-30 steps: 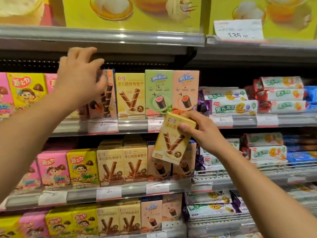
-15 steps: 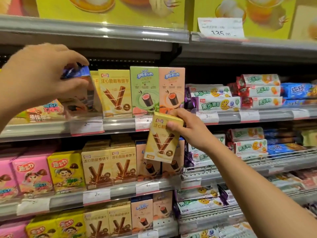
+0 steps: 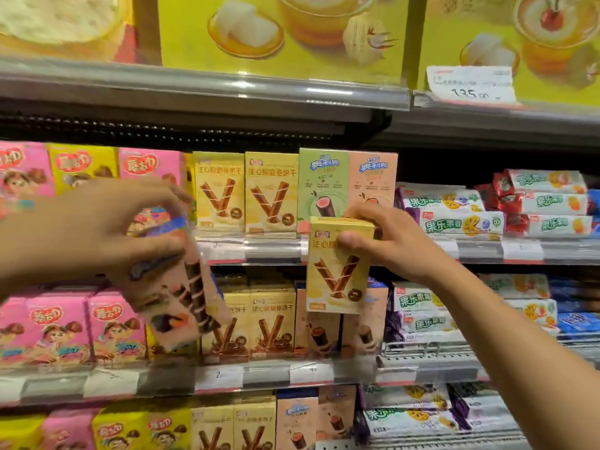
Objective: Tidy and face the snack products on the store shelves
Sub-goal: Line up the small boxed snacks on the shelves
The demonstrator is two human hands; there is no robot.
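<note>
My right hand (image 3: 386, 245) grips the top of a yellow wafer-roll box (image 3: 337, 271), holding it upright in front of the shelf edge. At the left my left hand (image 3: 107, 232) grips a peach and blue wafer-roll box (image 3: 181, 287), blurred and tilted, out in front of the shelves. Two matching yellow wafer-roll boxes (image 3: 245, 193) stand face-out on the upper shelf, with a green box (image 3: 323, 190) and a peach box (image 3: 373, 180) to their right.
Pink and yellow cartoon snack boxes (image 3: 81, 167) fill the left of each shelf. Wrapped biscuit packs (image 3: 454, 212) lie stacked at the right. Brown wafer-roll boxes (image 3: 259, 323) line the shelf below. The shelf rail (image 3: 276, 248) carries price tags.
My left hand has pulled the peach and blue box off the upper shelf and down toward me. The right hand still holds the yellow box at about the same spot.
</note>
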